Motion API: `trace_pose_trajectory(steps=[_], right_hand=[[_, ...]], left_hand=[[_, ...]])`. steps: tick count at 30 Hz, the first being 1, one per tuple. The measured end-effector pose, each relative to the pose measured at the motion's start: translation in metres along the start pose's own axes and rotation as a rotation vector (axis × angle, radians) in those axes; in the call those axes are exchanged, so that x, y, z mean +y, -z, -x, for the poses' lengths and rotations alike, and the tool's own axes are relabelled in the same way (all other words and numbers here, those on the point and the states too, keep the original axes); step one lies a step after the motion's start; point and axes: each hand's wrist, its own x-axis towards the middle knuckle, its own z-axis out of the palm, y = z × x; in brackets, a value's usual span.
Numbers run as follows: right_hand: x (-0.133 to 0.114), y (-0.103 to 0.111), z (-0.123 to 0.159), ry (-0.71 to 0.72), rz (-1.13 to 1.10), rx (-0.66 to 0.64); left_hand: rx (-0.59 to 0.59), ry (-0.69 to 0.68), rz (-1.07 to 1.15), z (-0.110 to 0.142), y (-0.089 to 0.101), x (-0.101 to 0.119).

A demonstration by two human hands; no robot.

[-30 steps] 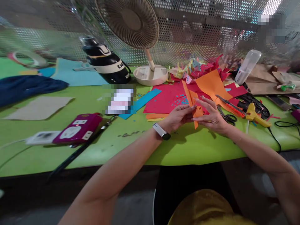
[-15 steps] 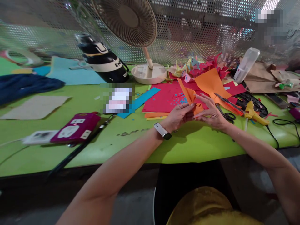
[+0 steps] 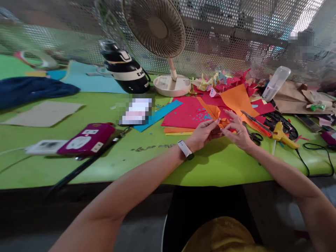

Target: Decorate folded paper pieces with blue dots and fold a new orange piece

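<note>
A folded piece of orange paper (image 3: 211,109) is up over the table, its long pointed flap leaning to the upper left. My left hand (image 3: 204,133) pinches its lower part between thumb and fingers. From the other side, my right hand (image 3: 237,133) grips the paper's right edge with thumb and index finger, the other fingers raised. My hands partly hide the folds. Behind them lie red paper sheets (image 3: 175,114) sprinkled with small blue bits, and a flat orange sheet (image 3: 237,99). Scissors with orange on them (image 3: 258,124) rest just right of my right hand.
A yellow glue gun (image 3: 282,136) and black-handled scissors (image 3: 256,138) lie to the right. Folded paper pieces (image 3: 231,82) are heaped behind. A fan (image 3: 172,85), a black bottle (image 3: 128,71), a phone (image 3: 138,111) and a purple power strip (image 3: 86,140) stand or lie leftward.
The camera view has shifted slightly, moving the background right and down. Both hands still hold the orange paper; its flap tilts further left and my right fingers have closed in a little.
</note>
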Motion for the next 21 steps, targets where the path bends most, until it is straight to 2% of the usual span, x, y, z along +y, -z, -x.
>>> trace_pose_trajectory(steps=[5,11,15,21], right_hand=[[0.0011,-0.0002,-0.0008,-0.033,-0.026,0.007],[0.0014,0.0,-0.0006,-0.069,-0.062,-0.018],[0.004,-0.0038,0.0004,-0.1,-0.126,-0.007],[0.0036,-0.0084,0.0011,-0.163,-0.233,-0.024]], left_hand=[[-0.043,-0.051,0.02,0.0028,-0.0017,-0.0013],[-0.146,-0.114,-0.113,0.0059,-0.0003,-0.0009],[-0.144,-0.104,-0.206,0.0049,0.0029,-0.002],[-0.118,-0.113,-0.226,0.0052,0.005,-0.0033]])
